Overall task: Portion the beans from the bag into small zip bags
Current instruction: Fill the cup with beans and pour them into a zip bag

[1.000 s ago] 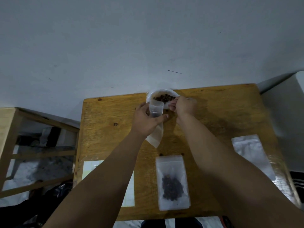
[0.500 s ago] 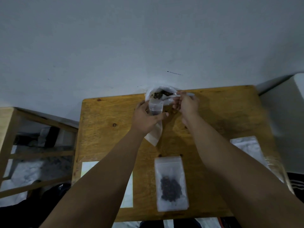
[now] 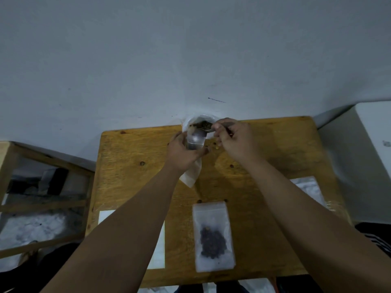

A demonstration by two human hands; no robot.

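At the table's far edge stands the open clear bag of dark beans (image 3: 201,123). My left hand (image 3: 183,153) grips a small clear zip bag (image 3: 193,170) upright, its mouth just in front of the bean bag. My right hand (image 3: 234,140) pinches the handle of a metal spoon (image 3: 201,133) whose bowl tips into the small bag's mouth. A couple of loose beans (image 3: 215,144) lie on the wood between my hands. A filled zip bag (image 3: 213,235) with dark beans lies flat at the near middle of the wooden table (image 3: 131,170).
A stack of unfilled zip bags (image 3: 306,187) lies at the table's right side. A white paper sheet (image 3: 157,252) lies near left under my forearm. A wooden shelf frame (image 3: 42,187) stands left of the table, a white cabinet (image 3: 370,149) to the right.
My right hand lifted the spoon out of the bean bag and swung it left and down over the small bag's mouth. My left hand kept holding the small bag in place.
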